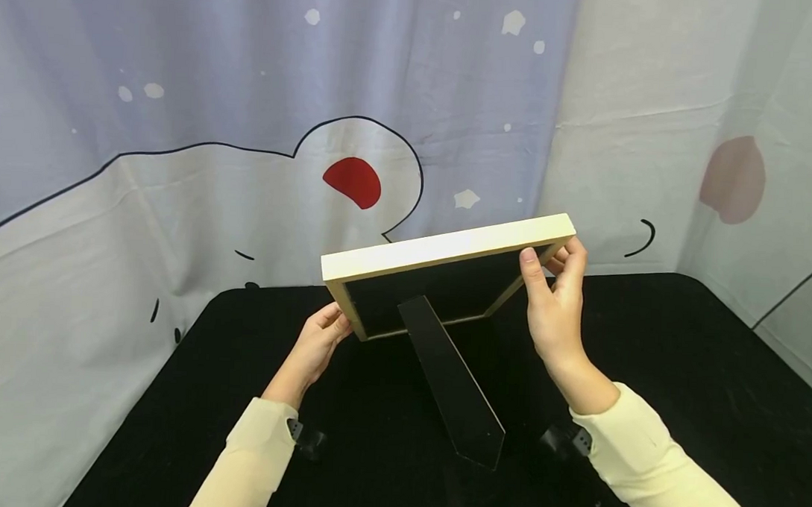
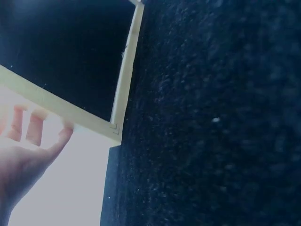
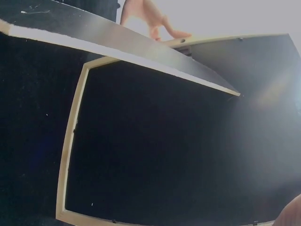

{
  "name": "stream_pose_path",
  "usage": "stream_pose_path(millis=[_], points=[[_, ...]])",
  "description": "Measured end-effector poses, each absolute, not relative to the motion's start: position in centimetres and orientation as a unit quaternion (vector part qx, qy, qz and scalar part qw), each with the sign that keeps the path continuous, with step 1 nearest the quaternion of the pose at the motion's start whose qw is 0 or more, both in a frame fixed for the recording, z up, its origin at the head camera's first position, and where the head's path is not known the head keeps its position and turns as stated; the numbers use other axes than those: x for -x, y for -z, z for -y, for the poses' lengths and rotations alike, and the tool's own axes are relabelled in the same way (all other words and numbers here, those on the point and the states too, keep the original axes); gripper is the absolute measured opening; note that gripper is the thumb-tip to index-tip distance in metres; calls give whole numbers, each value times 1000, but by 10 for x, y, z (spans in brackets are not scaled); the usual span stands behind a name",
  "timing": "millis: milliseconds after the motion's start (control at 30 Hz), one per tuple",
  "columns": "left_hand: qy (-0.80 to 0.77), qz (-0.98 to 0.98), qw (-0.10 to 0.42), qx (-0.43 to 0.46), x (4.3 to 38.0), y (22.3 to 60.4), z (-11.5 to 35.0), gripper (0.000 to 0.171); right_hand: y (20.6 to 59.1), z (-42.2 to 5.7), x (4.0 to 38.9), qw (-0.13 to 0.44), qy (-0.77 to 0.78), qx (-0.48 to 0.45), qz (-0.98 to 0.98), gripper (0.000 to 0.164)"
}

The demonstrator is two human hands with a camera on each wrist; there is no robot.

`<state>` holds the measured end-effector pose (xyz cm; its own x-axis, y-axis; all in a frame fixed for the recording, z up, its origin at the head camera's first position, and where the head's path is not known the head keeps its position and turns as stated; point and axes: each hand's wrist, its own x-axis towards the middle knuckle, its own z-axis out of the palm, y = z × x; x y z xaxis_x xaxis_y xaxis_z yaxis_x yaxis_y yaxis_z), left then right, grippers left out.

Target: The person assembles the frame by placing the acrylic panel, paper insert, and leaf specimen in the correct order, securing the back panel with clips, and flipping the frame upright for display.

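Note:
A picture frame (image 1: 449,247) with a pale wooden rim and black back panel (image 3: 150,150) is tilted in front of me, its back facing me. From that panel a black support leg (image 1: 451,386) swings out toward me and down. My left hand (image 1: 315,343) grips the left side of the rim; the left wrist view shows its fingertips against the wood (image 2: 61,106). At the upper right corner my right hand (image 1: 560,304) holds the frame, thumb on the back edge and fingers around the far side. The frame's front is hidden.
Black cloth covers the table (image 1: 677,382) under the frame. Behind it hangs a pale blue and white curtain (image 1: 179,201) with printed drawings, which continues along the right side. A dark wrist camera (image 1: 308,440) sits at the left cuff, another (image 1: 567,442) at the right.

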<state>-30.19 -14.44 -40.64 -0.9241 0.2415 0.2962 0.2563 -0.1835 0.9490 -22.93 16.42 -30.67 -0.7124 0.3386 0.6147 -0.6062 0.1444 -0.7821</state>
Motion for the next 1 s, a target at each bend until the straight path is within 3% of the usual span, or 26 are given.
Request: stream_pose_path(millis=[200, 433, 567, 800, 1000], points=[[742, 643, 36, 186, 292, 406, 140, 5, 305, -167, 236, 358, -666, -119, 644, 42], [731, 662, 63, 153, 279, 406, 135, 14, 304, -172, 246, 328, -708, -136, 611, 40], [723, 671, 70, 146, 271, 407, 133, 7, 305, -175, 251, 320, -712, -143, 609, 39], [719, 678, 86, 127, 257, 405, 127, 11, 306, -181, 263, 301, -719, -160, 606, 39], [719, 680, 99, 106, 245, 404, 123, 20, 305, -184, 270, 276, -739, -181, 587, 40]])
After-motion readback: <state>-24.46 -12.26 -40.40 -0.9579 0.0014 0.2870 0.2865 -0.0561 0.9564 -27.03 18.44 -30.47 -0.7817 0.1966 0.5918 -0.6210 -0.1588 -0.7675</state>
